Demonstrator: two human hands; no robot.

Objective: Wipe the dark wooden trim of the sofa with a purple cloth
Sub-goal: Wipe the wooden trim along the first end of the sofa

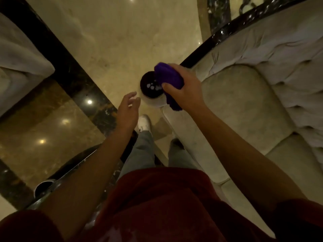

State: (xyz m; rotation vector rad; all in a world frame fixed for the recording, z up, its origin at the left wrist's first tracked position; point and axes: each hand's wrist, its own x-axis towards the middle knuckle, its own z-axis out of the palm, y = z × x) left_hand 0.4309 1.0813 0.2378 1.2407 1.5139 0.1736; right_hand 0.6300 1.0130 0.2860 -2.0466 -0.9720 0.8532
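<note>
Purple cloth (170,78), bunched in my right hand (185,88), may slip off the glossy trim (218,34); left hand (128,109) hangs released.

Both bare arms reach forward from near to far. The right hand (185,88) is curled closed, palm down, gripping a bunched purple cloth (168,76) between thumb and fingers. The left hand (127,109) hangs open to its left, fingers loosely spread, holding nothing.

Place: a grand lounge or lobby
Signs: polished marble floor (122,41); tufted cream sofa (244,102); glossy dark trim (218,35)
</note>
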